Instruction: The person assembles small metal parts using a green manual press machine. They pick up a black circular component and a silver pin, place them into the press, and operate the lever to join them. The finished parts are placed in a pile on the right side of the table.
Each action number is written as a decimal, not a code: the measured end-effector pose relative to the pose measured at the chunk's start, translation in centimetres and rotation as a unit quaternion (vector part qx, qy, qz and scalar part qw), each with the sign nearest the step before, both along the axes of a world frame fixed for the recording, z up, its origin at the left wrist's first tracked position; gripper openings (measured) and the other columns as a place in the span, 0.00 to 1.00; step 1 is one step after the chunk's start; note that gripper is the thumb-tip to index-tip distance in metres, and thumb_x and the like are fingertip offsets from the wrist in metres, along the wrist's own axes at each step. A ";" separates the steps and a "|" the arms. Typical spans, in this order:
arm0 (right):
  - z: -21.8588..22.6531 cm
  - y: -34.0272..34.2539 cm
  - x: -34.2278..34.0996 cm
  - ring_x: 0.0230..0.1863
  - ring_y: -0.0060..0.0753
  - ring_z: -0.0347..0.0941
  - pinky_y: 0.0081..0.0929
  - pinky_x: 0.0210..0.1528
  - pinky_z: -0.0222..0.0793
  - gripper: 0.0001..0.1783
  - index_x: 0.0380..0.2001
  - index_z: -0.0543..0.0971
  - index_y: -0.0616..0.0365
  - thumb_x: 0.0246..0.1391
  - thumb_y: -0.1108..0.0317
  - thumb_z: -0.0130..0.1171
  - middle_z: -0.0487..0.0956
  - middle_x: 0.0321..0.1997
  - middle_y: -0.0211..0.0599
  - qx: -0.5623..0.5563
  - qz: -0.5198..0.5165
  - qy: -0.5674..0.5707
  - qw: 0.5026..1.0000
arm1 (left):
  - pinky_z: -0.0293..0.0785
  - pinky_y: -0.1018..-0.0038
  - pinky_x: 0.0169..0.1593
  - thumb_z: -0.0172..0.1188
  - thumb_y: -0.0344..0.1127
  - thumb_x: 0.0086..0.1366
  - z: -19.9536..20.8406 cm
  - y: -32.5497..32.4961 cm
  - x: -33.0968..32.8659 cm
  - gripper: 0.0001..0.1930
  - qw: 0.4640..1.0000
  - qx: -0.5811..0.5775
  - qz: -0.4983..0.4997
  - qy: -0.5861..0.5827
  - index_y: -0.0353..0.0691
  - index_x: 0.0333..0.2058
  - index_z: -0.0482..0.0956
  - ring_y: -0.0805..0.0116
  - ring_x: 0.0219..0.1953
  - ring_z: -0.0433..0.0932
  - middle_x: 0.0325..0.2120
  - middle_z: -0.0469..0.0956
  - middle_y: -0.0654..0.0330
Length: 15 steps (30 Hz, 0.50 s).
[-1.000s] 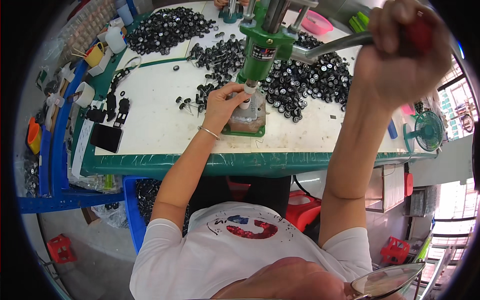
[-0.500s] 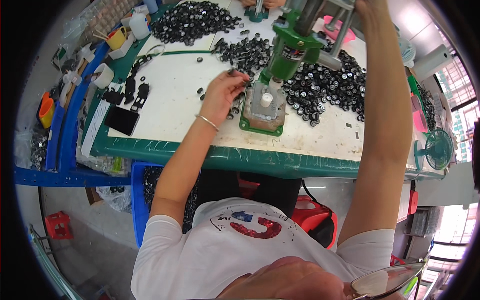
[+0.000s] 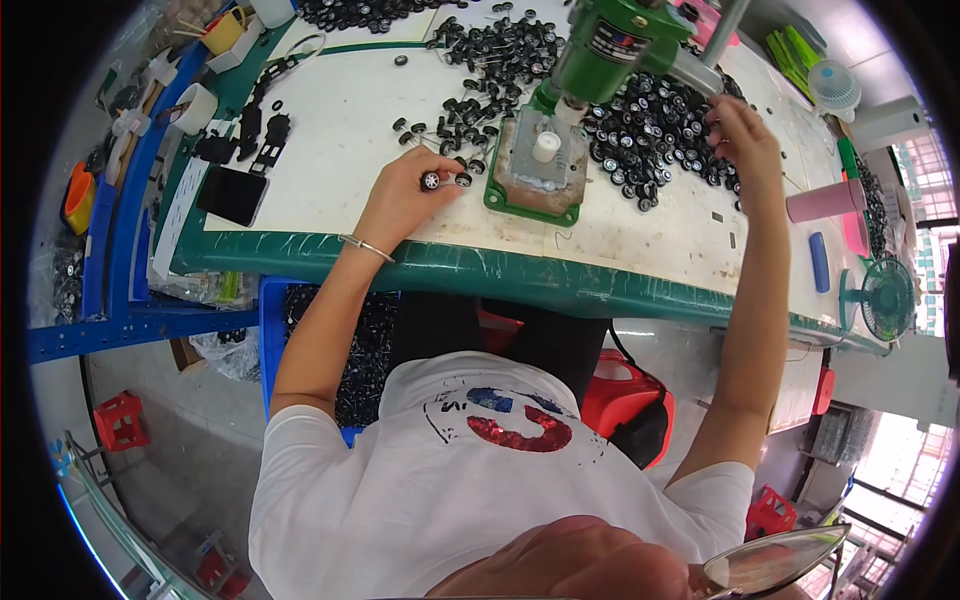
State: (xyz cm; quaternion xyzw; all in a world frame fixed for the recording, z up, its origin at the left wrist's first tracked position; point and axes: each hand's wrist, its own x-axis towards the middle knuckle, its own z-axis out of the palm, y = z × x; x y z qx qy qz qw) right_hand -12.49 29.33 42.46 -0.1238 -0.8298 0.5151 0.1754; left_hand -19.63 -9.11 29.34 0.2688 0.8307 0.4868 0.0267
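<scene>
My left hand (image 3: 408, 192) is closed on a small black toy wheel (image 3: 430, 181) with a silvery hub, left of the press base. A second wheel (image 3: 463, 180) shows at its fingertips; whether an axle joins the two is hidden. In the middle stands a green hand press (image 3: 612, 50) on a green-edged base (image 3: 530, 205), a white round peg (image 3: 546, 147) upright on its plate. My right hand (image 3: 745, 145), fingers apart and loosely bent, hovers by the right edge of a heap of black wheels (image 3: 645, 150), just below the press's grey cylindrical part (image 3: 695, 72).
Wheels with thin axles (image 3: 490, 60) lie piled behind and left of the press. A dark phone (image 3: 232, 195) and black plastic parts (image 3: 270, 145) lie at left. Below the green table edge (image 3: 480, 270) sits a blue bin (image 3: 272, 340) with black pieces. A green fan (image 3: 885, 300) stands at right.
My right hand has come down from the top of the press to beside the wheel heap. My left hand has drawn back toward me from the press with a wheel in it. The view has shifted.
</scene>
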 end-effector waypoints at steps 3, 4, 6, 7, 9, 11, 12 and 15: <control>-2.3 -0.1 2.5 0.28 0.13 0.70 0.13 0.30 0.63 0.13 0.43 0.80 0.57 0.59 0.63 0.55 0.78 0.32 0.25 -0.038 0.020 -0.012 0.999 | 0.70 0.78 0.35 0.67 0.31 0.52 -0.1 1.1 -0.1 0.08 1.000 0.001 -0.001 0.017 0.38 0.32 0.82 0.72 0.29 0.74 0.27 0.77 0.62; -2.8 0.0 3.0 0.28 0.14 0.70 0.13 0.30 0.63 0.13 0.43 0.80 0.57 0.59 0.64 0.55 0.78 0.32 0.25 -0.044 0.023 -0.008 0.999 | 0.70 0.78 0.36 0.67 0.31 0.52 0.0 1.2 -0.2 0.08 0.999 0.020 -0.002 0.030 0.37 0.31 0.81 0.72 0.30 0.74 0.27 0.77 0.62; -3.6 -0.1 3.9 0.28 0.14 0.71 0.13 0.30 0.64 0.12 0.42 0.80 0.57 0.58 0.64 0.56 0.79 0.32 0.26 -0.042 0.021 -0.001 0.999 | 0.70 0.78 0.38 0.68 0.32 0.52 -0.1 1.5 -0.9 0.07 0.996 0.083 -0.009 0.042 0.36 0.28 0.80 0.72 0.32 0.75 0.30 0.78 0.62; -4.6 0.4 4.2 0.27 0.15 0.71 0.15 0.30 0.65 0.12 0.42 0.81 0.56 0.57 0.64 0.57 0.79 0.33 0.27 -0.003 0.031 -0.011 0.999 | 0.69 0.80 0.37 0.67 0.32 0.53 0.0 1.6 -1.3 0.07 0.990 0.136 0.002 0.021 0.37 0.27 0.79 0.73 0.33 0.76 0.34 0.79 0.63; -6.3 -0.1 4.9 0.28 0.18 0.72 0.18 0.30 0.67 0.12 0.40 0.81 0.55 0.55 0.63 0.59 0.80 0.33 0.28 0.073 0.007 -0.059 0.996 | 0.67 0.82 0.34 0.65 0.30 0.56 1.9 1.9 -1.4 0.05 0.973 0.188 0.036 -0.130 0.38 0.29 0.78 0.72 0.36 0.77 0.40 0.79 0.59; -8.8 -0.7 5.5 0.28 0.21 0.72 0.21 0.31 0.68 0.13 0.38 0.80 0.55 0.52 0.61 0.62 0.80 0.33 0.29 0.159 0.025 0.003 0.987 | 0.65 0.83 0.32 0.63 0.29 0.57 3.0 1.9 -2.2 0.05 0.933 0.285 0.005 -0.219 0.37 0.31 0.77 0.71 0.39 0.77 0.42 0.79 0.56; -9.5 -1.0 5.8 0.29 0.24 0.72 0.22 0.32 0.69 0.13 0.37 0.80 0.55 0.50 0.62 0.63 0.80 0.34 0.31 0.164 0.025 -0.029 0.986 | 0.65 0.83 0.31 0.62 0.28 0.58 3.2 2.1 -2.4 0.05 0.907 0.331 -0.009 -0.262 0.37 0.32 0.77 0.71 0.40 0.78 0.43 0.78 0.54; -10.3 -3.5 6.7 0.29 0.31 0.73 0.29 0.34 0.70 0.16 0.40 0.76 0.53 0.47 0.64 0.64 0.77 0.36 0.31 0.282 -0.011 -0.055 0.958 | 0.65 0.83 0.30 0.59 0.26 0.59 3.4 2.8 -2.6 0.04 0.854 0.386 -0.001 -0.349 0.36 0.34 0.76 0.69 0.44 0.78 0.43 0.78 0.52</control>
